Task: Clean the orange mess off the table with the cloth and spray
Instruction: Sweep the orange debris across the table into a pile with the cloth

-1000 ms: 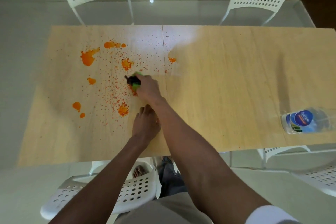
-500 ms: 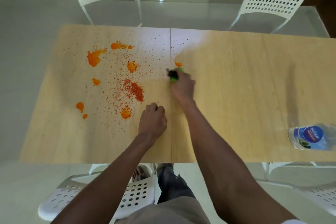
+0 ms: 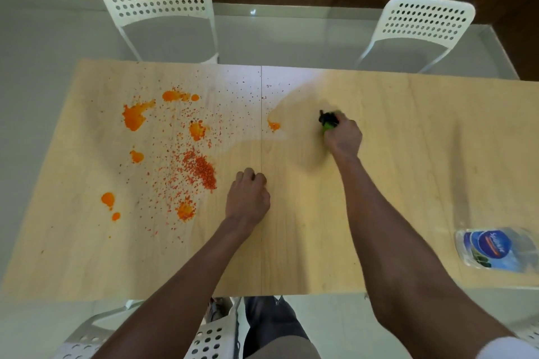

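- The orange mess [image 3: 186, 151] — blobs and scattered crumbs — covers the table [image 3: 408, 154] left of its centre seam.
- The left hand [image 3: 247, 198] rests on the table as an empty fist, just right of the mess.
- The right hand [image 3: 343, 137] grips a green-and-black object [image 3: 329, 121] — right of the seam, well apart from the mess.
- A small orange spot [image 3: 274, 125] lies just right of the seam.

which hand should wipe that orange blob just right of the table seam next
Right. The right hand already grips the green-and-black cleaning tool near that blob; the left hand rests curled, holding nothing.
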